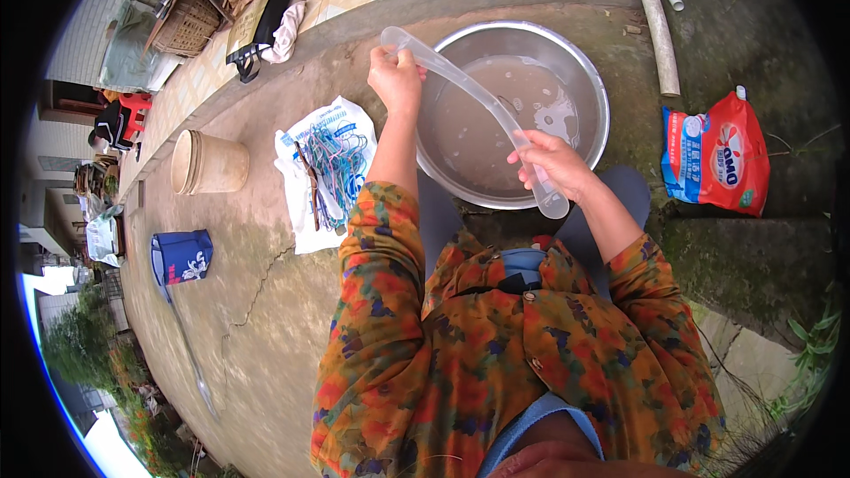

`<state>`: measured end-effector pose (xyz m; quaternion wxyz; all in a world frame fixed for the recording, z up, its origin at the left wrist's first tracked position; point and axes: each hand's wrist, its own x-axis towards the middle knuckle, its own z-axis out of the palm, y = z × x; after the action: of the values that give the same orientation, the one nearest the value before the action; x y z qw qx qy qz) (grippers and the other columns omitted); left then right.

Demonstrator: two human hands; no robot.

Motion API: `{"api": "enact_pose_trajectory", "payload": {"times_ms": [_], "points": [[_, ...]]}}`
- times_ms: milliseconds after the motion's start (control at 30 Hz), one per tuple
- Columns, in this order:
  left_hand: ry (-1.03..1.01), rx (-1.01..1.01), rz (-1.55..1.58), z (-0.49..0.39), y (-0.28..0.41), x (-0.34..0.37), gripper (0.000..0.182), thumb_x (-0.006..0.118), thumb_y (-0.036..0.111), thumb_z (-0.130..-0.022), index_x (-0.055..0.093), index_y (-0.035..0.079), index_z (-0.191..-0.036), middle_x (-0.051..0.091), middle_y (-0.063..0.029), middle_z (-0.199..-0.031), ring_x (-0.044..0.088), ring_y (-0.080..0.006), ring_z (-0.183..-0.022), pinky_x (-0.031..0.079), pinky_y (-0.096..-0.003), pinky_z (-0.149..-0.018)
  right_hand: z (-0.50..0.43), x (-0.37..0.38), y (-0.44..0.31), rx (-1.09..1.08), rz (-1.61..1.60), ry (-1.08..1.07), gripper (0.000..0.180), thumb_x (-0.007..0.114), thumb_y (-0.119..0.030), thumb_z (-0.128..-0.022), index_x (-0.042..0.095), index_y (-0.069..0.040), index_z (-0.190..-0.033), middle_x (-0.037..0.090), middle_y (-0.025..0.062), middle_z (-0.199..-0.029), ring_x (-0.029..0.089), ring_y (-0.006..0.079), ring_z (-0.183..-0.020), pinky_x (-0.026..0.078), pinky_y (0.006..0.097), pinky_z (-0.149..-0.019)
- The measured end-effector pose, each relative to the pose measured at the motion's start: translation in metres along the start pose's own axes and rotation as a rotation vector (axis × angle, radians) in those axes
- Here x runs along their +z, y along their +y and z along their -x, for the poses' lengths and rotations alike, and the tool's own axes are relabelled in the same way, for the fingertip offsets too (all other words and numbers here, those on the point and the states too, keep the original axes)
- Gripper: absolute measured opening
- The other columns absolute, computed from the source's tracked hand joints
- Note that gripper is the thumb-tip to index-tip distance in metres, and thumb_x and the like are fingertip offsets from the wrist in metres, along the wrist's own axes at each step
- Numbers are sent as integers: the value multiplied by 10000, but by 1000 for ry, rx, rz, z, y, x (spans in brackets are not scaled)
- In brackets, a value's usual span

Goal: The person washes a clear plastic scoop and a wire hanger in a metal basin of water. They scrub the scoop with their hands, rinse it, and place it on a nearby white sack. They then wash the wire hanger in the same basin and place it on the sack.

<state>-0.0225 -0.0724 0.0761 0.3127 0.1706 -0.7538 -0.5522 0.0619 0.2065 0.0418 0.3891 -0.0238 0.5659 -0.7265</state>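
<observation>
Both of my hands hold a long, curved, translucent plastic piece (475,91) with broad rounded ends, shaped like the shoulders of a clothes hanger. My left hand (397,79) pinches it near its far left end. Toward its near right end, my right hand (552,162) has the fingers around it. The piece slants over a wide stainless-steel basin (599,83), which contains cloudy water (495,139) with bubbles on its surface. To the left, a tangle of blue, green and pink hangers (335,159) lies on a white plastic bag (315,236), with a brown hanger (311,179) among them.
A red and blue OMO detergent bag (724,156) stands right of the basin. Pale pipes (654,33) lie beyond it. Leftward are a beige bucket (212,162), a blue bag (182,257), a wicker basket (189,23) and a person (113,126) beside a red plastic stool (137,109).
</observation>
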Motion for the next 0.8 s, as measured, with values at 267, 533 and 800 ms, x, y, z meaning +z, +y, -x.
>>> {"api": "enact_pose_trajectory", "payload": {"times_ms": [267, 533, 800], "points": [[-54, -36, -38, -6, -7, -4, 153, 622, 31, -898, 582, -80, -994, 711, -166, -743, 689, -184, -569, 548, -300, -475, -1, -9, -4, 1, 55, -18, 530, 544, -103, -914, 424, 42, -1410, 624, 125, -1072, 618, 157, -740, 550, 309, -631], [-350, 327, -414, -23, -12, -29, 276, 690, 95, -856, 674, 86, -1131, 718, -129, -961, 706, -231, -864, 562, -357, -761, 9, -34, -21, 56, 200, 33, 476, 550, -110, -910, 482, -16, -1372, 631, 88, -1022, 601, 141, -683, 532, 289, -596], [-802, 732, -870, -26, -3, -29, 189, 626, 260, -931, 702, 123, -1035, 705, -156, -923, 663, -376, -856, 535, -469, -755, 11, -83, -61, 66, 402, -55, 485, 569, -130, -897, 493, 18, -1353, 639, 99, -1015, 616, 130, -662, 529, 276, -594]]}}
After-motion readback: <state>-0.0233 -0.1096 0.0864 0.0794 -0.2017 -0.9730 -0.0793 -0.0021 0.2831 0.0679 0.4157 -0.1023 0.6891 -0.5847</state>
